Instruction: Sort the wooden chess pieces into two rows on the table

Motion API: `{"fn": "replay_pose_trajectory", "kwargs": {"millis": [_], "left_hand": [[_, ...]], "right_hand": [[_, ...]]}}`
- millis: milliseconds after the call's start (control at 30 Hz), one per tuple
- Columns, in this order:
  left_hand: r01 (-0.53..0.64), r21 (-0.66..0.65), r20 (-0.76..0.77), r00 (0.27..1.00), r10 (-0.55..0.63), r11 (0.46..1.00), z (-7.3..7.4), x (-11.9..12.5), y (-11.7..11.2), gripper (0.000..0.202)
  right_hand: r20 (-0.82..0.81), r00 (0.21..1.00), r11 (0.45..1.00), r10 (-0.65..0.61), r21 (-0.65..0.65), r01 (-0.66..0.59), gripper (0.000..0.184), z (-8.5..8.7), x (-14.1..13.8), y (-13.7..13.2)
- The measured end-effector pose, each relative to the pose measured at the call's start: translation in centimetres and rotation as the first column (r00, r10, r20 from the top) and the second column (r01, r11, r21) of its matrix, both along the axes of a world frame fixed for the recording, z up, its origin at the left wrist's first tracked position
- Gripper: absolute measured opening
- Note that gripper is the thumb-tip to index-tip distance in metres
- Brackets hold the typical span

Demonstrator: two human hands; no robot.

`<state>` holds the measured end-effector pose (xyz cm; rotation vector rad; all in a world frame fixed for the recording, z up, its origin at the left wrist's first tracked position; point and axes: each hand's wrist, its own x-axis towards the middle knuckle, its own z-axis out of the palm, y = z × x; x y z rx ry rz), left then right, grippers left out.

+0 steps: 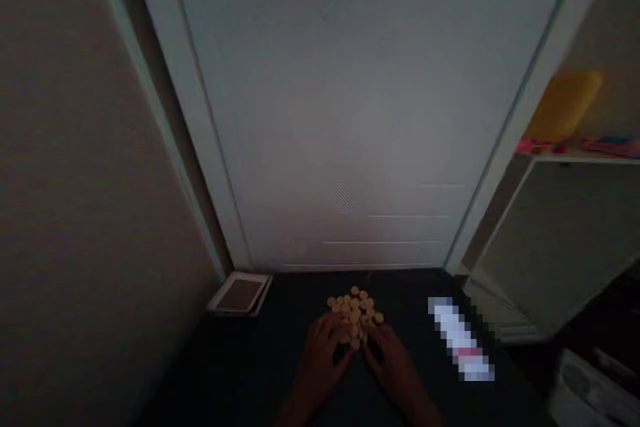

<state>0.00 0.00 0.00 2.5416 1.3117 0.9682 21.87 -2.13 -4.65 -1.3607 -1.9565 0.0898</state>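
A heap of small round tan discs (355, 303) lies on the dark tabletop (260, 360), some overlapping and a few loose at its edges. My left hand (323, 350) curves around the heap's near left side, its fingers reaching over the discs and its thumb apart from them. On the near right side, my right hand (390, 353) bends in the same way, fingertips at the discs. Between the two thumbs, several discs show at the near end of the heap. Dim light hides whether any single disc is pinched.
A flat framed piece with a brown middle (241, 295) lies at the table's back left. A blurred-out white item (460, 337) is on the right. Behind the table stands a white door (345, 113); a wall is close on the left, a cabinet (580, 233) on the right.
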Motion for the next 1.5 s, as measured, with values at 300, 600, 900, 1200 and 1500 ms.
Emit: {"fn": "replay_pose_trajectory", "kwargs": {"millis": [300, 600, 900, 1200, 1500], "left_hand": [[-0.003, -0.033, 0.046, 0.999, 0.005, 0.999, 0.1, 0.1, 0.0, 0.036], [-0.047, -0.046, 0.153, 0.987, 0.053, 0.998, -0.1, 0.1, 0.4, 0.025], [-0.055, -0.023, 0.127, 0.99, 0.057, 0.998, -0.3, 0.1, 0.3, 0.025], [0.016, 0.022, 0.033, 0.999, -0.016, 1.0, 0.1, 1.2, -1.3, 0.02], [0.053, -0.044, 0.071, 0.996, -0.049, 0.998, -1.1, 1.3, -0.6, 0.02]], "right_hand": [[-0.045, 0.998, 0.997, 0.046, -0.054, -0.048, 0.044, 2.4, -0.3, -0.2], [-0.062, 0.997, 0.998, 0.039, -0.043, -0.041, 0.037, 2.6, -0.3, -0.1], [-0.091, 0.995, 0.996, 0.035, -0.081, -0.042, 0.032, 3.2, -0.1, -0.5], [-0.129, 0.99, 0.997, 0.063, -0.025, -0.067, 0.033, 2.3, 0.0, -0.1], [-0.155, 0.984, 0.988, 0.093, -0.105, -0.11, 0.029, 2.4, 0.3, -0.3]]}}
